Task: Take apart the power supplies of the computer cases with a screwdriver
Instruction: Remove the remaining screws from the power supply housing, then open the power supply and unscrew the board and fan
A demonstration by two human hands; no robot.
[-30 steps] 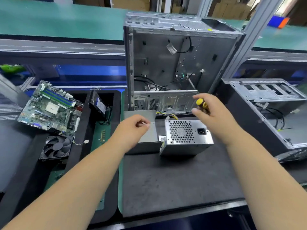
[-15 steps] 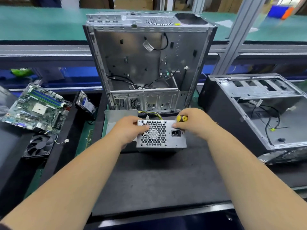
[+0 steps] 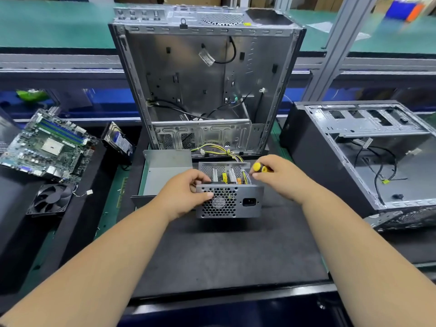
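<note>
A grey power supply (image 3: 245,210) lies on the dark mat, its top open so that coils and wires show inside. Its honeycomb fan grille and power socket face me. My left hand (image 3: 186,192) grips the unit's left upper edge, thumb on the grille. My right hand (image 3: 278,177) holds a yellow-handled screwdriver (image 3: 259,166) over the unit's right rear corner; the tip is hidden. The removed grey cover (image 3: 165,168) lies just left of the unit. Yellow and black wires (image 3: 219,149) run from it toward the upright empty case (image 3: 205,79) behind.
A second open case (image 3: 368,156) lies on its side at the right. A motherboard (image 3: 47,145), a hard drive (image 3: 119,140) and a black fan (image 3: 52,199) lie at the left. The dark mat (image 3: 224,256) stretches toward me.
Both hands closed in on the power supply and turned it so the fan grille faces me. It is now tilted so its open top shows the inside. My view shifted right.
</note>
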